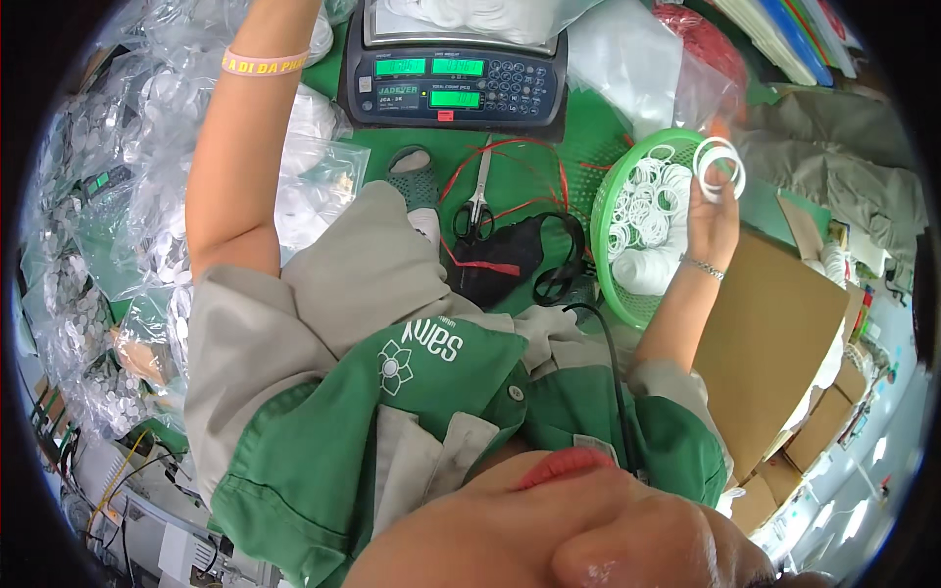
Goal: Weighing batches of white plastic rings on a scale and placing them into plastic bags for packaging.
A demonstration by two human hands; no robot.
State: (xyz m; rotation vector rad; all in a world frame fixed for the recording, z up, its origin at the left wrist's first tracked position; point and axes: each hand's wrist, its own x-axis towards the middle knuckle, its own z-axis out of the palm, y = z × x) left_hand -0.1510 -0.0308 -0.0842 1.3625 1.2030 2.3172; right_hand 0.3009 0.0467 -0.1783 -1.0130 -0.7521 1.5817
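My right hand (713,214) is raised over the right rim of a round green plastic basket (606,201) and pinches a few thin white rings (720,165) between its fingers. More white rings (649,201) lie piled inside the basket. My left arm, with a yellow wristband (263,64), reaches up past a grey electronic counting scale (456,78). The left hand itself is cut off by the top edge. A clear bag of white parts (470,15) rests on the scale's pan.
Scissors (477,201), red strings (510,162) and a black pouch (500,260) lie on the green mat below the scale. Several clear bags of white rings (147,216) are heaped on the left. Cardboard boxes (769,343) stand at the right.
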